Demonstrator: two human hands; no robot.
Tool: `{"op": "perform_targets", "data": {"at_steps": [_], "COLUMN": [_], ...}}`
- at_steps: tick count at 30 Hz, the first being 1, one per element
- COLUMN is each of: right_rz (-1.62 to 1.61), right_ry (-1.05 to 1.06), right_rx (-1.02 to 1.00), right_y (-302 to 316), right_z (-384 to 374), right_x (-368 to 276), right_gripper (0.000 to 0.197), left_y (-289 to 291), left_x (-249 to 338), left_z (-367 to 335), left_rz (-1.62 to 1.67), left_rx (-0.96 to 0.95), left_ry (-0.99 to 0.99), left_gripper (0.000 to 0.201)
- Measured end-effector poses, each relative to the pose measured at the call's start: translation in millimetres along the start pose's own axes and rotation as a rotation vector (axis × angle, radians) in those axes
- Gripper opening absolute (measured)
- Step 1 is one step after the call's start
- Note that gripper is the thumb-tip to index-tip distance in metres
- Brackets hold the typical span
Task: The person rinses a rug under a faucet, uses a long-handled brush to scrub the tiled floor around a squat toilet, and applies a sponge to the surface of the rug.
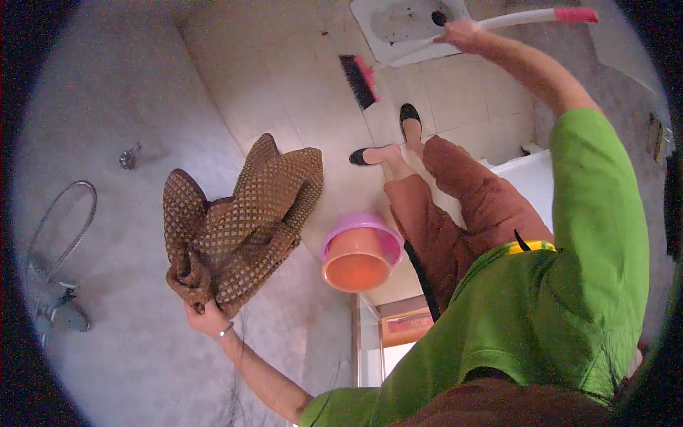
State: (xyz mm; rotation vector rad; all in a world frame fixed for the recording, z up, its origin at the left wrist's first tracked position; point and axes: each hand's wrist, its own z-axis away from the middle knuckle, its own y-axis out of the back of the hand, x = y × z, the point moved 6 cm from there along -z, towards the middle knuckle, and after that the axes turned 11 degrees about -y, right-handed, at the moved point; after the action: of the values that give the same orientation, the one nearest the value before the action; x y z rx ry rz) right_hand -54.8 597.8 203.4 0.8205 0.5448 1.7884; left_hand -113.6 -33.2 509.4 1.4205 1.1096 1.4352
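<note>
My left hand (208,317) is raised at the lower left and grips a bunched brown checked cloth (242,213) that hangs against the grey wall. My right hand (459,32) reaches far out at the top and is closed on a long white handle (519,18) with a pink grip at its end. A brush head with a pink back and black bristles (359,80) rests on the tiled floor, beside a white squat toilet pan (405,28). Whether the handle joins that brush head I cannot tell.
A pink bucket (359,252) with an orange inside stands by my legs in brown trousers and black shoes (409,121). On the grey wall at left are a metal shower hose with tap (60,235) and a small valve (129,156). A white fixture (530,178) sits at right.
</note>
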Motion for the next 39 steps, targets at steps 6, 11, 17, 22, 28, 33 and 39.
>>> {"op": "perform_targets", "data": {"at_steps": [6, 11, 17, 22, 28, 33, 39], "right_rz": [0.192, 0.106, -0.361, -0.38, -0.277, -0.249, -0.351], "right_ry": [-0.069, -0.247, -0.093, -0.036, -0.137, -0.291, -0.341], "right_rx": [0.008, -0.213, 0.069, 0.07, 0.011, -0.016, 0.048], "right_y": [14, 69, 85, 95, 26, 18, 26], "right_z": [46, 119, 71, 38, 125, 262, 371], "right_x": [89, 100, -8, -105, -42, 28, 69], "right_gripper": [0.035, 0.039, 0.044, 0.04, 0.047, 0.041, 0.037], "left_y": [4, 9, 11, 7, 21, 33, 34], "left_x": [-8, 18, 24, 13, 31, 46, 46], "left_z": [6, 8, 7, 9, 7, 22, 37], "left_rz": [0.058, 0.082, -0.121, -0.004, 0.035, -0.027, -0.201], "left_rx": [0.068, 0.094, 0.05, 0.051, -0.008, 0.039, 0.024], "left_ry": [-0.01, -0.053, -0.063, -0.086, -0.243, -0.276, -0.197], "left_gripper": [0.034, 0.033, 0.04, 0.029, 0.035, 0.031, 0.035]}}
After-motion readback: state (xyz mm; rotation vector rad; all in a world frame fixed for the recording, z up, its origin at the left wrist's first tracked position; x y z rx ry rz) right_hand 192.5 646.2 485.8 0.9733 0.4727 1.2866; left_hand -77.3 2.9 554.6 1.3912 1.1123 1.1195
